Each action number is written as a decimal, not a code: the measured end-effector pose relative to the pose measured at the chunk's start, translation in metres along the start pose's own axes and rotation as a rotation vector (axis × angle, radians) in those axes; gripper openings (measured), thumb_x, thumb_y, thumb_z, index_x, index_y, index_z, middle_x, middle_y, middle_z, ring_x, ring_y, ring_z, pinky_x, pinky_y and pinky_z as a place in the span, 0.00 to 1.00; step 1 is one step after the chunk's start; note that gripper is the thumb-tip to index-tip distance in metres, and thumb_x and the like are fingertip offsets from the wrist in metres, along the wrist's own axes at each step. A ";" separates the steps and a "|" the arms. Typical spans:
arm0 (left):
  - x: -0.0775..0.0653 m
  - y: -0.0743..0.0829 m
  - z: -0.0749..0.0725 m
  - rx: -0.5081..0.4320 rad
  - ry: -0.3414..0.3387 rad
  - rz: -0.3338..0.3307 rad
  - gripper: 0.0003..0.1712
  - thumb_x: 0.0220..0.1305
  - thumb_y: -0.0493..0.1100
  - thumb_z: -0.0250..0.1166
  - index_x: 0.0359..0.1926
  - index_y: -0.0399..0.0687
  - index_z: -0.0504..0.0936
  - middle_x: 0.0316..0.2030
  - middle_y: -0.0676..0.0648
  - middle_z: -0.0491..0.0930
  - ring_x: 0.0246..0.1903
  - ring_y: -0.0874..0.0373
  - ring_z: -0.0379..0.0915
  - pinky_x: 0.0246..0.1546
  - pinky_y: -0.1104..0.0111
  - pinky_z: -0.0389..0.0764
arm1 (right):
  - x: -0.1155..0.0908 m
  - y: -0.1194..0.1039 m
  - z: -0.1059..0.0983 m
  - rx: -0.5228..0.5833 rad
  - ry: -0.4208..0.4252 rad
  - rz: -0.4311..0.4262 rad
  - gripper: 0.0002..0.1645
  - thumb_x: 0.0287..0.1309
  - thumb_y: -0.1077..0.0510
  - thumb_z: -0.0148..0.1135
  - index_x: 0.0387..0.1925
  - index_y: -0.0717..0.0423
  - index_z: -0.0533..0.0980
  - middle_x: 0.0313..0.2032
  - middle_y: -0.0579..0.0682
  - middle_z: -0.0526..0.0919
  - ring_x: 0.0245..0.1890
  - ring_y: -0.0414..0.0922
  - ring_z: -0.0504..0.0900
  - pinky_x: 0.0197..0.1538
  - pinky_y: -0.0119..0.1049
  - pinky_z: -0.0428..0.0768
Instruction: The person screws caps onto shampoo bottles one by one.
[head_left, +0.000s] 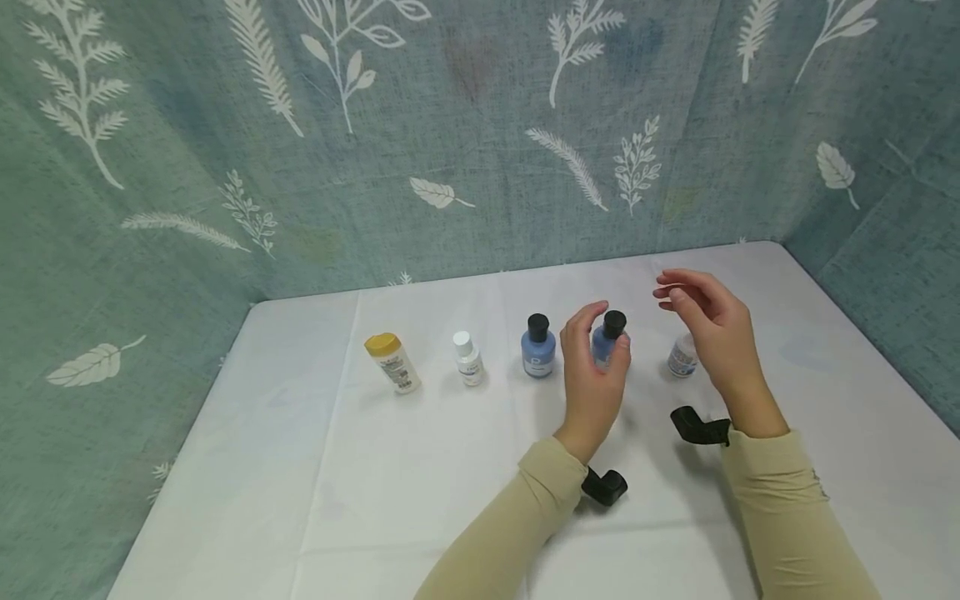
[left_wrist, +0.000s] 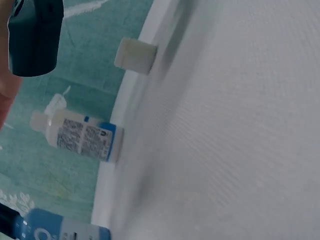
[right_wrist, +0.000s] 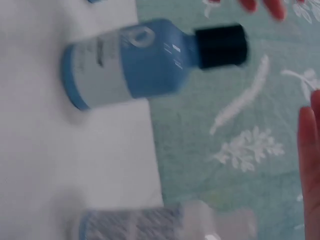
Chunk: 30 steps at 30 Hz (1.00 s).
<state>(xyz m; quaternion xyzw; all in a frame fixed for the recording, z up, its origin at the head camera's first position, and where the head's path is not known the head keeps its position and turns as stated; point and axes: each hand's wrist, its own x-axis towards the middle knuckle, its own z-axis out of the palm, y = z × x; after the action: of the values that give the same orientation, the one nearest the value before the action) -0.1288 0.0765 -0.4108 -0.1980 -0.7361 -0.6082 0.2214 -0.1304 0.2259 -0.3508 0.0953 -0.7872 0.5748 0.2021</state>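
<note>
My left hand [head_left: 595, 371] is raised above the table with thumb and fingers apart. Between them, in the head view, shows a blue bottle [head_left: 602, 343] with a black cap; in the right wrist view that blue bottle [right_wrist: 150, 60] stands with no fingers round it. My right hand [head_left: 720, 333] hovers with loosely bent fingers, holding nothing. Partly hidden behind it is a small white bottle [head_left: 682, 358] with a printed label, whose blurred side [right_wrist: 132, 224] also shows low in the right wrist view. Another black-capped blue bottle [head_left: 538, 350] stands left of my left hand.
Farther left on the white-covered table [head_left: 405, 492] stand a small white bottle [head_left: 468, 362] and a white bottle with a yellow cap [head_left: 395, 363]. A green leaf-patterned cloth [head_left: 480, 233] hangs behind. Black wrist pieces [head_left: 606, 487] stick out beside both sleeves.
</note>
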 end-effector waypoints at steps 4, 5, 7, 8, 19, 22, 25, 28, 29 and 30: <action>0.001 0.014 0.005 -0.045 -0.034 0.123 0.19 0.66 0.41 0.53 0.58 0.48 0.66 0.54 0.50 0.69 0.56 0.60 0.63 0.55 0.68 0.69 | 0.003 0.010 -0.020 -0.053 0.025 0.023 0.20 0.65 0.55 0.50 0.57 0.56 0.71 0.49 0.46 0.77 0.46 0.37 0.77 0.47 0.20 0.73; 0.000 0.017 0.007 -0.071 -0.056 0.135 0.18 0.66 0.40 0.53 0.56 0.47 0.67 0.52 0.50 0.70 0.54 0.61 0.66 0.52 0.69 0.71 | 0.003 0.012 -0.025 -0.063 0.038 0.032 0.20 0.65 0.55 0.50 0.57 0.56 0.71 0.48 0.45 0.77 0.46 0.37 0.77 0.47 0.20 0.73; -0.001 0.022 0.012 -0.111 -0.117 0.147 0.15 0.66 0.40 0.52 0.54 0.46 0.69 0.48 0.49 0.73 0.50 0.63 0.69 0.48 0.72 0.74 | 0.002 0.014 -0.037 -0.076 0.065 0.055 0.20 0.65 0.55 0.50 0.57 0.55 0.71 0.49 0.45 0.77 0.45 0.37 0.77 0.46 0.19 0.73; -0.002 0.025 0.015 -0.123 -0.148 0.150 0.15 0.67 0.39 0.52 0.53 0.45 0.70 0.47 0.49 0.74 0.49 0.64 0.70 0.46 0.74 0.74 | 0.002 0.015 -0.043 -0.070 0.072 0.069 0.20 0.65 0.55 0.50 0.57 0.55 0.71 0.49 0.46 0.77 0.46 0.37 0.77 0.46 0.19 0.74; -0.002 0.030 0.040 -0.127 -0.342 -0.235 0.20 0.65 0.42 0.54 0.58 0.52 0.69 0.53 0.55 0.74 0.53 0.67 0.68 0.51 0.70 0.72 | 0.002 0.032 -0.093 -0.194 -0.119 0.284 0.26 0.64 0.47 0.50 0.59 0.55 0.67 0.47 0.42 0.76 0.41 0.32 0.78 0.41 0.17 0.74; -0.003 0.027 0.049 -0.119 -0.348 -0.357 0.23 0.64 0.44 0.56 0.60 0.53 0.68 0.55 0.55 0.72 0.55 0.63 0.68 0.52 0.68 0.71 | -0.002 0.036 -0.098 -0.210 -0.213 0.322 0.27 0.65 0.47 0.49 0.59 0.57 0.67 0.48 0.42 0.75 0.41 0.31 0.78 0.42 0.18 0.74; -0.005 0.023 0.056 -0.047 -0.331 -0.431 0.25 0.61 0.45 0.59 0.60 0.55 0.67 0.56 0.55 0.69 0.56 0.61 0.65 0.54 0.67 0.68 | -0.009 0.043 -0.103 -0.219 -0.337 0.359 0.26 0.66 0.47 0.48 0.59 0.58 0.66 0.49 0.46 0.74 0.42 0.33 0.78 0.43 0.21 0.75; -0.007 0.015 0.063 0.039 -0.310 -0.472 0.28 0.58 0.46 0.62 0.60 0.57 0.66 0.56 0.53 0.68 0.56 0.59 0.63 0.56 0.68 0.66 | -0.018 0.053 -0.108 -0.201 -0.453 0.397 0.26 0.67 0.48 0.47 0.59 0.59 0.66 0.49 0.52 0.75 0.43 0.37 0.79 0.45 0.26 0.76; -0.007 0.011 0.065 0.057 -0.310 -0.481 0.29 0.58 0.45 0.63 0.60 0.57 0.66 0.56 0.53 0.68 0.56 0.60 0.63 0.56 0.67 0.66 | -0.021 0.056 -0.108 -0.197 -0.492 0.413 0.25 0.67 0.48 0.47 0.59 0.59 0.67 0.48 0.53 0.76 0.43 0.38 0.80 0.45 0.27 0.76; -0.007 0.007 0.068 0.075 -0.315 -0.482 0.30 0.57 0.46 0.63 0.60 0.56 0.66 0.56 0.53 0.68 0.56 0.60 0.62 0.57 0.67 0.65 | -0.024 0.059 -0.109 -0.193 -0.535 0.430 0.25 0.67 0.48 0.46 0.59 0.59 0.67 0.48 0.54 0.76 0.43 0.40 0.79 0.45 0.29 0.77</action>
<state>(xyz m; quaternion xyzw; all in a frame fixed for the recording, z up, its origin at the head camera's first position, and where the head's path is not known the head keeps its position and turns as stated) -0.1249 0.1442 -0.4203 -0.1010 -0.8092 -0.5775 -0.0396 -0.1085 0.3456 -0.3842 0.0550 -0.8650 0.4819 -0.1288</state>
